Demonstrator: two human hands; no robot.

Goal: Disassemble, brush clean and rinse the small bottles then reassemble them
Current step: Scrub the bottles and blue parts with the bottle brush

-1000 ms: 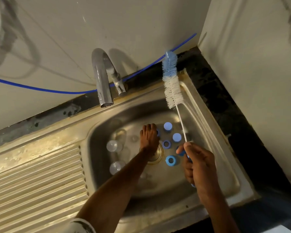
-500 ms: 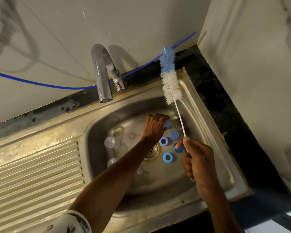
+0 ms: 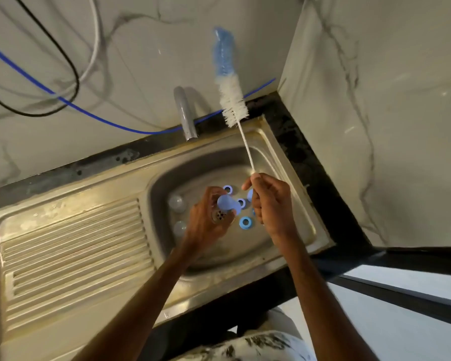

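My left hand (image 3: 206, 220) holds a small blue bottle part (image 3: 225, 203) above the sink basin (image 3: 164, 186). A long bottle brush (image 3: 231, 97) with white and blue bristles points up toward the wall, its thin handle gripped in my right hand (image 3: 271, 204). Blue rings and caps lie on the basin floor: one ring (image 3: 244, 222) between my hands, another ring (image 3: 227, 189) behind them. Two clear small bottles (image 3: 176, 203) (image 3: 179, 227) rest at the basin's left side. The drain (image 3: 219, 216) shows partly under my left hand.
A steel tap (image 3: 185, 115) stands behind the basin. The ribbed draining board (image 3: 73, 246) lies to the left. A blue hose (image 3: 89, 113) and other cables run along the marble wall. A black counter strip (image 3: 305, 157) borders the sink on the right.
My left hand has lifted out of the basin with a blue part in it. The brush has risen higher toward the wall, and the view has tilted back.
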